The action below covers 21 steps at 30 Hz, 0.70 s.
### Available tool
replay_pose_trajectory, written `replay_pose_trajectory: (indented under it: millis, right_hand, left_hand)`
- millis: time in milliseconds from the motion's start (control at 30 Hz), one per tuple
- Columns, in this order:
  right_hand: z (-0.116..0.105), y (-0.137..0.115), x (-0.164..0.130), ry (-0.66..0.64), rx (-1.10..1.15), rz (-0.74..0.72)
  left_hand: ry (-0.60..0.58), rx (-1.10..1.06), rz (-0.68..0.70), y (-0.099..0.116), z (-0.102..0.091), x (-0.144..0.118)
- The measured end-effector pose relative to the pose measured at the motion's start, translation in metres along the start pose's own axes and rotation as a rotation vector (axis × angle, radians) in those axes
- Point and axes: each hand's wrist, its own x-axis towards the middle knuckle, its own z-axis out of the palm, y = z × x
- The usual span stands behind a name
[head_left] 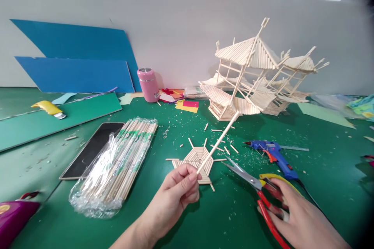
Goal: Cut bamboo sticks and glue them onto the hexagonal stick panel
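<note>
My left hand (178,192) pinches the lower end of a long thin wooden stick (218,142), which slants up and to the right over a flat hexagonal panel of glued sticks (195,158). My right hand (298,218) grips red and yellow handled scissors (248,176), blades slightly apart and pointing left toward the stick. Short cut stick pieces (224,148) lie scattered around the panel on the green mat (233,210).
A stick-built pavilion model (251,81) stands behind. A blue glue gun (273,153) lies at right. A plastic bag of sticks (119,163) and a black phone (90,149) lie at left, with a pink cup (148,85), yellow cutter (49,109) and blue boards (76,58) farther back.
</note>
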Motion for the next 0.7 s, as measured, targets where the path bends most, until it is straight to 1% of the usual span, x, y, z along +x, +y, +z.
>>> replay_pose_trajectory:
  millis: [33,100,133,167,200,267,300,333,400,433,467,500,567,633,700]
  right_hand:
    - [0.0,0.011,-0.001,0.031,-0.064,-0.018]
    - [-0.004,0.024,-0.002,0.092,-0.169,-0.077]
    - [-0.01,0.024,-0.002,0.135,-0.217,-0.109]
    - [-0.017,0.019,-0.001,0.186,-0.253,-0.145]
    - [-0.025,0.01,0.0,0.251,-0.277,-0.185]
    - [-0.039,-0.02,0.005,0.359,-0.255,-0.298]
    - [-0.044,-0.038,0.009,0.417,-0.231,-0.375]
    - [-0.047,-0.057,0.013,0.44,-0.217,-0.5]
    - [-0.043,-0.092,0.023,0.356,-0.208,-0.652]
    - [-0.039,-0.105,0.028,0.311,-0.207,-0.705]
    - [-0.033,-0.116,0.032,0.276,-0.187,-0.717]
    - [-0.026,-0.124,0.037,0.208,-0.175,-0.704]
    - [-0.015,-0.132,0.043,0.112,-0.163,-0.648]
    - [-0.009,-0.133,0.045,0.038,-0.142,-0.595]
    - [-0.007,-0.132,0.046,-0.016,-0.102,-0.565]
  left_hand:
    - [0.035,0.12,0.038,0.0,0.0,-0.001]
    - [0.113,0.46,0.156,0.0,0.0,-0.003]
    - [0.139,0.643,0.229,0.0,-0.001,-0.005]
    - [0.137,0.805,0.3,-0.001,-0.002,-0.006]
    - [0.105,0.931,0.367,-0.002,-0.004,-0.006]
    - [-0.007,1.121,0.47,-0.004,-0.006,-0.007]
    - [-0.054,1.203,0.507,-0.005,-0.007,-0.006]
    - [-0.092,1.273,0.538,-0.006,-0.007,-0.006]
    - [-0.145,1.385,0.586,-0.007,-0.006,-0.006]
    - [-0.153,1.421,0.612,-0.007,-0.006,-0.006]
    - [-0.15,1.449,0.634,-0.006,-0.005,-0.006]
    - [-0.136,1.473,0.656,-0.006,-0.005,-0.006]
    - [-0.092,1.525,0.699,-0.004,-0.005,-0.006]
    - [-0.053,1.606,0.729,-0.003,-0.007,-0.006]
    - [-0.04,1.688,0.745,-0.003,-0.008,-0.005]
